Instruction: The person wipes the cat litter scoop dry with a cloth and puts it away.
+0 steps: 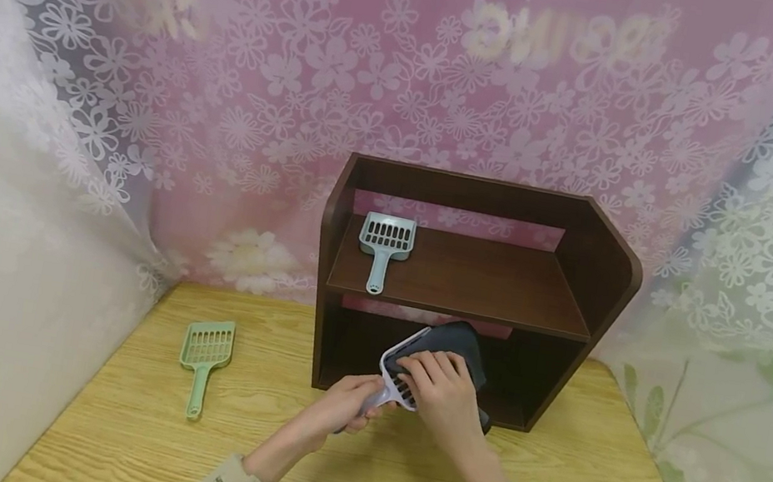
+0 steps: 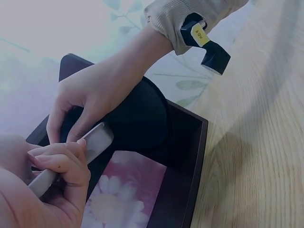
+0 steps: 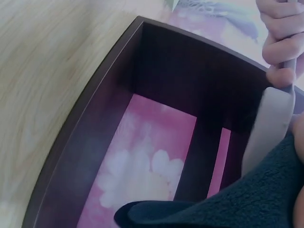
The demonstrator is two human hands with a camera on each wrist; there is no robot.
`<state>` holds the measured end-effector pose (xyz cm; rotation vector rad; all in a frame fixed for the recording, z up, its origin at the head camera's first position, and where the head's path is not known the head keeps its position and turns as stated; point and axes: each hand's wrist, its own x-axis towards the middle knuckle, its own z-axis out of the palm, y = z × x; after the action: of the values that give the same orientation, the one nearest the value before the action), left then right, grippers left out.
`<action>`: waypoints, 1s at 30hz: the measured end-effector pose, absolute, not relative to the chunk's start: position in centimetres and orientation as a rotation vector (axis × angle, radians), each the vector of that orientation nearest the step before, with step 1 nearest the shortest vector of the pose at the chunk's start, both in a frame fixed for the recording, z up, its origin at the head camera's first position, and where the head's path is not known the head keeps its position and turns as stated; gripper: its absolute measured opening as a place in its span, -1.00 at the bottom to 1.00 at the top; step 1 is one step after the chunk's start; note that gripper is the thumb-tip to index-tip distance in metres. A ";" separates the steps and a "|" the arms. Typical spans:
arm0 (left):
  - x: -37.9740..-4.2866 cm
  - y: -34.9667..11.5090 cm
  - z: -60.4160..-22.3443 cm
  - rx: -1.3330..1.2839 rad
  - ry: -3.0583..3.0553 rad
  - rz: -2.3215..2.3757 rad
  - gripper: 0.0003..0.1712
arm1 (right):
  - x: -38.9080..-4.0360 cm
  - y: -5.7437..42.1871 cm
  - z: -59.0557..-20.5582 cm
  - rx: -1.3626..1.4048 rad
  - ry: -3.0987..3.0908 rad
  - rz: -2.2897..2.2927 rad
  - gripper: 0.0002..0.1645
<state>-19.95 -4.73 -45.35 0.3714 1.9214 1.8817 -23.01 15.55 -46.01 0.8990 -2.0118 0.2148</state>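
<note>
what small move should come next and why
Perhaps slide the dark cloth down the lilac scoop toward the left hand: that hand grips the scoop, the right hand holds the cloth against it, and some slots near the left hand show uncovered.

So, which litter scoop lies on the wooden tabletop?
The green litter scoop; the blue scoop sits on the shelf, and the left hand holds the lavender scoop.

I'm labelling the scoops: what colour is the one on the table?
The litter scoop is pale green, best seen in the head view.
</note>
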 end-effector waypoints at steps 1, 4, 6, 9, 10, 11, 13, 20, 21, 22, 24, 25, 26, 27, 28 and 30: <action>-19.9 -4.7 -45.4 0.366 1.921 1.885 -0.55 | -23.0 15.5 -46.0 0.914 -2.013 0.214 -0.78; -19.9 -4.7 -45.5 0.352 1.910 1.902 -0.54 | -22.8 15.6 -46.1 0.967 -2.036 0.244 -0.83; -19.9 -4.7 -45.6 0.338 1.895 1.925 -0.55 | -22.7 15.7 -46.0 0.999 -2.055 0.252 -0.86; -20.0 -4.7 -45.8 0.322 1.873 1.956 -0.57 | -22.2 16.1 -45.6 1.044 -2.098 0.230 -0.96; -20.0 -4.7 -45.9 0.318 1.868 1.964 -0.58 | -22.1 16.3 -45.4 1.058 -2.103 0.220 -0.91; -20.0 -4.7 -45.9 0.314 1.866 1.969 -0.58 | -21.9 16.5 -45.3 1.073 -2.106 0.206 -0.86; -20.1 -4.7 -46.0 0.314 1.867 1.970 -0.58 | -21.6 16.9 -44.9 1.104 -2.111 0.186 -0.76; -20.0 -5.0 -45.9 0.351 1.871 1.942 -0.57 | -20.8 18.5 -44.3 1.166 -2.119 0.145 -0.74; -20.0 -5.0 -45.9 0.364 1.873 1.936 -0.57 | -20.8 18.7 -44.2 1.167 -2.116 0.136 -0.73; -20.0 -5.1 -45.8 0.375 1.876 1.928 -0.57 | -20.8 19.0 -44.2 1.166 -2.123 0.133 -0.75; -20.0 -5.2 -45.7 0.399 1.884 1.910 -0.57 | -20.9 19.5 -44.2 1.155 -2.130 0.118 -0.76; -20.0 -5.2 -45.7 0.409 1.890 1.902 -0.56 | -21.0 19.8 -44.2 1.144 -2.127 0.108 -0.78; -20.0 -5.3 -45.7 0.412 1.897 1.894 -0.56 | -21.1 20.1 -44.2 1.135 -2.117 0.095 -0.81; -20.0 -5.4 -45.7 0.421 1.907 1.883 -0.56 | -21.2 20.4 -44.3 1.125 -2.105 0.086 -0.87; -20.0 -5.5 -45.7 0.426 1.919 1.872 -0.56 | -21.3 20.7 -44.3 1.110 -2.096 0.078 -0.88; -20.0 -5.8 -45.7 0.425 1.941 1.857 -0.57 | -21.5 21.4 -44.5 1.077 -2.068 0.078 -0.72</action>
<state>-19.99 -5.77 -45.73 0.4251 1.9412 1.8571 -21.51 21.38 -44.46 1.0771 -2.0676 0.0779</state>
